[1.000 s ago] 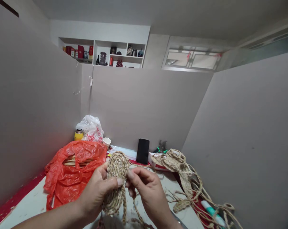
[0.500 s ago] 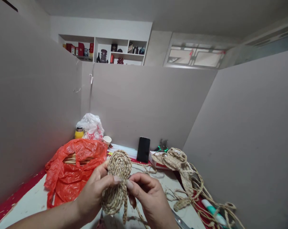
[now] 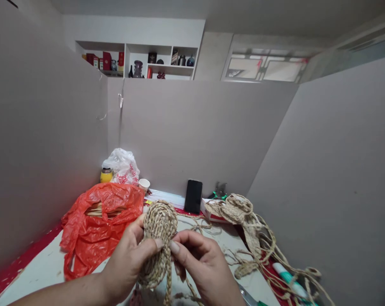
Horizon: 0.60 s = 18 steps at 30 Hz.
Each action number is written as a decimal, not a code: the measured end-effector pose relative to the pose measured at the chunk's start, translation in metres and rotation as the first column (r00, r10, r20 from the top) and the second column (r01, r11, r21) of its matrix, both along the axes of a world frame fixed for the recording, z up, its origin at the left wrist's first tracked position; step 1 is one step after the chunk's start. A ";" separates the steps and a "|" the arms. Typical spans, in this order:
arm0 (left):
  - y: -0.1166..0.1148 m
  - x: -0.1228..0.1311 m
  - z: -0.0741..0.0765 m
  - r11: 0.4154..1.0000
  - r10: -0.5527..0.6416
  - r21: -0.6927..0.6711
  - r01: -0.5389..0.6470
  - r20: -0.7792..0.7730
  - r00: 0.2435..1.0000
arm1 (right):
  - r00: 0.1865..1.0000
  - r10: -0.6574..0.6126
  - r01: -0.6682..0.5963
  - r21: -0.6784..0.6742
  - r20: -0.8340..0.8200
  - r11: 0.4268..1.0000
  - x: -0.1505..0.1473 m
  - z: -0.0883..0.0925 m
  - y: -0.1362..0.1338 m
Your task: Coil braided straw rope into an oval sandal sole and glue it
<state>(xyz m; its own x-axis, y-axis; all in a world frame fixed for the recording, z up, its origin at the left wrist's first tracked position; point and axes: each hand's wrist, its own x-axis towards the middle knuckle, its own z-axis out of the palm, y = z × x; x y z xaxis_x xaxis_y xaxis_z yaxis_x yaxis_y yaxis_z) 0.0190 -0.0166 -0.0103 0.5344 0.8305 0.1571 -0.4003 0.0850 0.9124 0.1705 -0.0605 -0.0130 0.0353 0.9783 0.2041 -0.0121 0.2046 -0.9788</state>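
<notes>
1. Your left hand [image 3: 128, 253] grips the woven piece [image 3: 159, 219] from the left, thumb on its front.
2. Your right hand [image 3: 203, 259] pinches its right edge near the middle.
3. Beyond, left: red bag [image 3: 84, 244]; far right: coiled cord [image 3: 239, 204].

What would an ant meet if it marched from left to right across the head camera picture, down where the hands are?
Red plastic bag → left hand → woven piece → right hand → white-and-teal tube.
</notes>
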 end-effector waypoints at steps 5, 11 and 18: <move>-0.002 -0.001 -0.001 0.998 0.045 0.035 -0.043 -0.045 0.998 | 1.000 -0.021 0.022 -0.011 0.023 1.000 -0.002 0.003 -0.004; -0.007 -0.001 0.004 0.997 0.075 0.032 -0.073 -0.063 0.995 | 1.000 0.001 -0.001 -0.017 0.024 1.000 -0.004 0.004 -0.004; -0.004 0.003 0.001 0.990 0.138 0.027 -0.136 -0.082 0.987 | 1.000 -0.030 0.030 -0.016 -0.001 0.999 -0.008 0.001 0.002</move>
